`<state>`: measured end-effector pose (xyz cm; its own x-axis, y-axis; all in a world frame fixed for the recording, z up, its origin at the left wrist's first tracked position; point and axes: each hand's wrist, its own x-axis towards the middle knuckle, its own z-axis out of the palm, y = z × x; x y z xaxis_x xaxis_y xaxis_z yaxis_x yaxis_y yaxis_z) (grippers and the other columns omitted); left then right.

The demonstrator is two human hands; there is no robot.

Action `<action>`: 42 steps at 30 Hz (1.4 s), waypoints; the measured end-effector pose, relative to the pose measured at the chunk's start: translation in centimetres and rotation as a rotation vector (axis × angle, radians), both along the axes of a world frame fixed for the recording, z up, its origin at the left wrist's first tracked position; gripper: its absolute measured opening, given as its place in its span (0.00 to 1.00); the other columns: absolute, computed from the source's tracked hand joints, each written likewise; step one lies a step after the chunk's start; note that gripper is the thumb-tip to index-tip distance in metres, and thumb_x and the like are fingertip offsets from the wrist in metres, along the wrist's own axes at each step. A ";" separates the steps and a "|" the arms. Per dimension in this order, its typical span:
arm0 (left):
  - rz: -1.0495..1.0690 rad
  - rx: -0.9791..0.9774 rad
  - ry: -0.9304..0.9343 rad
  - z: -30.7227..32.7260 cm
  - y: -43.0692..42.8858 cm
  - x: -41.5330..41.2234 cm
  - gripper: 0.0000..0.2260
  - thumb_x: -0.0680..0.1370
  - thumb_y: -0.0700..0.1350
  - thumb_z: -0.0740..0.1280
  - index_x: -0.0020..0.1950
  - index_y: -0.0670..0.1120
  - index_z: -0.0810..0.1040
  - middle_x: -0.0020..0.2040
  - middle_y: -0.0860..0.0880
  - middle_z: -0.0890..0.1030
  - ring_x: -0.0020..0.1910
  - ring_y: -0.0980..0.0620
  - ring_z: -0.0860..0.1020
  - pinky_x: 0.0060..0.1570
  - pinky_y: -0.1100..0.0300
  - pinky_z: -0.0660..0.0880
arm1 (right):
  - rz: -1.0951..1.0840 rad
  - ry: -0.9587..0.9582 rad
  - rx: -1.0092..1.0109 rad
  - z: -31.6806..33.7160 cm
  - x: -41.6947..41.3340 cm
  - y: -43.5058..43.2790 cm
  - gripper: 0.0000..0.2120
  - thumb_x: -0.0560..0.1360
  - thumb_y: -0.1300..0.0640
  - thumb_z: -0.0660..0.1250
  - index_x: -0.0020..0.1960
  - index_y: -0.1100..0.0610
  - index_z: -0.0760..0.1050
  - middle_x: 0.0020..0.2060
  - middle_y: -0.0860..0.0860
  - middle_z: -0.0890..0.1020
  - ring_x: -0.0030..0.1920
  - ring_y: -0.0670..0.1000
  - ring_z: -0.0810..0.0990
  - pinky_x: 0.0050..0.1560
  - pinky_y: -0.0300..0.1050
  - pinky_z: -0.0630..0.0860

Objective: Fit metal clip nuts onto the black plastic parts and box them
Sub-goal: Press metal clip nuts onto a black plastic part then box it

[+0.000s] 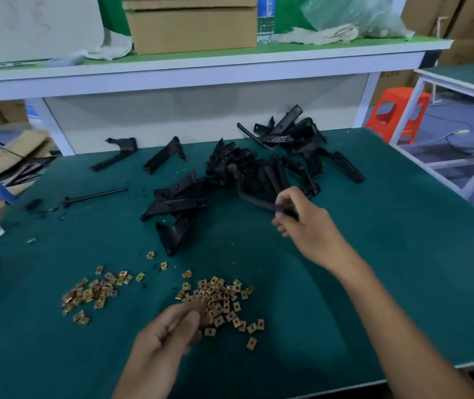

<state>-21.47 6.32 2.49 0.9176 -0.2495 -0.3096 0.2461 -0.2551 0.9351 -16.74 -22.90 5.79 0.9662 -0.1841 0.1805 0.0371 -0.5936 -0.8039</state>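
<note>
R hand (307, 226) grips part (259, 201) at pile's (247, 168) 5 o'clock, may snag others; L hand (169, 335) curled over nuts (224, 295), hold unclear.

- The black plastic parts (253, 171): angled brackets, tangled heap at frame centre and upper right; a few lie singly to its left.
- The clip nuts (221, 300): small gold squares, two loose scatters, lower centre and lower left.

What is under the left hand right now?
The left hand covers the near-left edge of the bigger pile of clip nuts on the green mat. Its curled fingers hide whether one is pinched.
</note>
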 end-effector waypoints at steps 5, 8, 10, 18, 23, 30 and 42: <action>0.018 -0.364 0.244 0.3 -2.8 0.5 0.28 0.71 0.67 0.59 0.60 0.49 0.81 0.52 0.44 0.86 0.43 0.43 0.85 0.37 0.54 0.81 | 0.168 0.033 -0.073 2.3 -11.7 0.1 0.15 0.79 0.61 0.59 0.57 0.43 0.74 0.39 0.45 0.80 0.34 0.50 0.76 0.36 0.48 0.75; -0.115 -0.479 0.438 -0.6 -4.7 -1.5 0.25 0.68 0.56 0.70 0.60 0.44 0.80 0.47 0.39 0.85 0.34 0.44 0.82 0.29 0.56 0.77 | 0.168 0.021 0.036 1.7 -16.8 1.2 0.11 0.79 0.50 0.61 0.58 0.43 0.77 0.48 0.43 0.83 0.44 0.45 0.81 0.44 0.35 0.74; -0.134 -0.546 0.490 -1.4 -6.0 -2.9 0.23 0.69 0.44 0.73 0.63 0.41 0.77 0.41 0.38 0.82 0.30 0.46 0.78 0.27 0.57 0.75 | 0.118 -0.028 0.263 0.6 -18.6 1.7 0.16 0.78 0.51 0.70 0.63 0.39 0.76 0.52 0.45 0.84 0.51 0.46 0.83 0.51 0.30 0.74; -0.445 -0.166 0.095 -0.7 -8.8 -3.1 0.11 0.78 0.60 0.65 0.50 0.55 0.81 0.40 0.50 0.84 0.36 0.54 0.78 0.36 0.63 0.74 | -0.238 -0.073 0.953 -5.2 -16.3 3.7 0.17 0.71 0.48 0.70 0.60 0.42 0.83 0.55 0.54 0.86 0.51 0.55 0.86 0.48 0.42 0.82; -0.363 0.470 -0.599 -2.0 -8.4 2.4 0.18 0.82 0.63 0.56 0.50 0.54 0.81 0.41 0.58 0.78 0.43 0.57 0.74 0.44 0.60 0.70 | -0.255 -0.117 1.212 -6.0 -12.0 3.9 0.19 0.75 0.51 0.66 0.64 0.57 0.80 0.54 0.63 0.85 0.47 0.58 0.86 0.45 0.46 0.83; -0.343 0.800 -0.850 -4.4 -9.1 5.3 0.06 0.80 0.49 0.67 0.54 0.54 0.83 0.52 0.51 0.77 0.54 0.48 0.71 0.58 0.53 0.70 | -0.256 -0.102 1.535 -7.4 -9.2 3.3 0.19 0.77 0.50 0.65 0.65 0.55 0.80 0.58 0.61 0.83 0.50 0.54 0.85 0.47 0.44 0.83; -0.046 -0.326 0.051 -0.2 -11.2 -0.4 0.05 0.79 0.38 0.69 0.52 0.45 0.82 0.45 0.47 0.87 0.41 0.55 0.84 0.36 0.66 0.76 | -0.155 -0.188 1.646 -8.4 -8.9 3.8 0.13 0.75 0.62 0.66 0.59 0.53 0.77 0.54 0.54 0.85 0.48 0.50 0.85 0.48 0.46 0.82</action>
